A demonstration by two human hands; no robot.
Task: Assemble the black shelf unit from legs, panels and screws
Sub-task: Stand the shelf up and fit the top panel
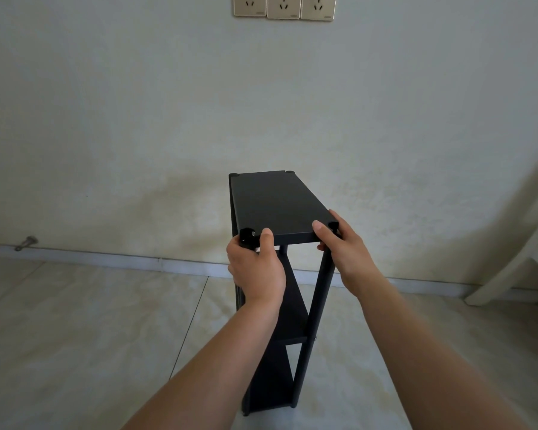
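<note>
Standing upright on the tiled floor at the centre of the frame, the black shelf unit looks nearly whole to me: a top panel, at least two lower panels below it, and legs running down to the tiles. My left hand curls around the near-left corner, thumb laid on the panel's top face, right beside a black cap piece with a small pale screw tip showing in it. My right hand grips the near-right corner, thumb pressed flat on top and fingers wrapped under the edge next to the right front leg. I judge the near-left corner to be the weak spot: the cap there sits tilted and does not look seated like the ones at the two far corners, so if I press or lift now the panel could pop off that leg or the screw could cross-thread. The unit is tall and narrow, so a sideways push from either hand could tip it toward the wall, and a loose cap could drop and roll away across the tiles. I can read no brand, label or writing on the shelf. The three wall sockets at the top centre carry tiny marks too small to make out. A small metal doorstop sits at the left by the skirting, and a pale furniture leg leans in at the right edge.
</note>
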